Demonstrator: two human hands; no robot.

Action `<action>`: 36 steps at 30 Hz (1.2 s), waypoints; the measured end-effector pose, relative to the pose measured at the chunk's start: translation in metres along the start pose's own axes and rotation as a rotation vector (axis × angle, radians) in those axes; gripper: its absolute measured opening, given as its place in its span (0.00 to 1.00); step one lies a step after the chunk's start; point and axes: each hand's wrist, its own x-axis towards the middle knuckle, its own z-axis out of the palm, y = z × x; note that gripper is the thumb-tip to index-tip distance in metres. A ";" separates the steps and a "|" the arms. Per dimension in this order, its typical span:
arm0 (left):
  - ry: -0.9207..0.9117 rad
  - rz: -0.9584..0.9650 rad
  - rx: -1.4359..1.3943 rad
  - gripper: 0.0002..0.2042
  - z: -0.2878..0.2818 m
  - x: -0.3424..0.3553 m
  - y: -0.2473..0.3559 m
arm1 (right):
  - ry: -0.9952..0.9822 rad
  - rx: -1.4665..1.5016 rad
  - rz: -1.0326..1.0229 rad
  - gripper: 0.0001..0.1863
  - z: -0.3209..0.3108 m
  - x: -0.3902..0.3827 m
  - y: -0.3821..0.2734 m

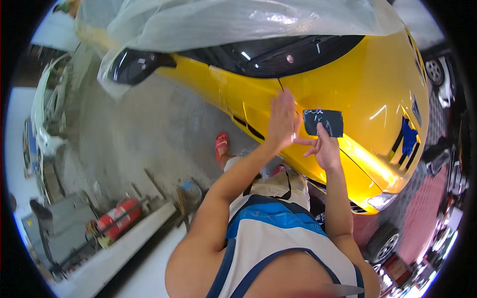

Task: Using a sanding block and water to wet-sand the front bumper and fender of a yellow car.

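In my right hand (325, 150) is a dark rectangular sheet (325, 130) with pale scuffs or bits of residue on it. One finger lies over its lower edge, while other fingers point toward my left hand. What grips the sheet from behind is hidden. My left hand (282, 119), slightly blurred, is beside it with the fingers stretched out and nothing seen in them. Both hands are above the side and front fender of a yellow car (328, 74). Whether the left hand touches the paintwork, I cannot tell.
Clear plastic film (238, 22) covers the roof and a dark side mirror (136, 65). A blue cloth (409, 138) lies by the hood vent. A red fire extinguisher (118, 218) stands near a ledge at lower left. A loose wheel (385, 243) is at the right.
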 end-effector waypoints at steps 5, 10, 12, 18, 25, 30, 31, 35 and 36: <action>-0.226 0.430 -0.390 0.24 -0.037 -0.042 -0.059 | 0.317 -0.554 -0.524 0.21 0.055 0.025 0.063; -0.462 0.632 -0.329 0.11 -0.100 0.002 -0.147 | 0.586 -1.212 -0.778 0.36 0.109 0.066 0.095; -0.591 0.804 -0.326 0.11 -0.094 0.012 -0.180 | 0.625 -1.338 -0.712 0.39 0.139 0.083 0.087; -0.890 0.881 -0.461 0.14 -0.046 0.036 -0.175 | 0.783 -1.633 -0.593 0.31 0.143 0.102 0.098; -0.680 0.782 -0.373 0.27 -0.018 0.026 -0.189 | 0.780 -1.734 -0.613 0.28 0.178 0.107 0.108; -0.003 0.334 0.038 0.33 -0.028 0.018 -0.106 | 0.797 -1.586 -0.475 0.27 0.192 0.107 0.102; -0.086 0.485 -0.029 0.30 -0.029 0.021 -0.123 | 0.780 -1.629 -0.577 0.27 0.184 0.106 0.104; -0.412 0.814 -0.268 0.22 -0.040 0.039 -0.165 | 1.001 -1.466 -0.564 0.27 0.187 0.120 0.108; -0.410 0.809 -0.260 0.22 -0.040 0.038 -0.167 | 0.992 -1.464 -0.569 0.27 0.189 0.119 0.109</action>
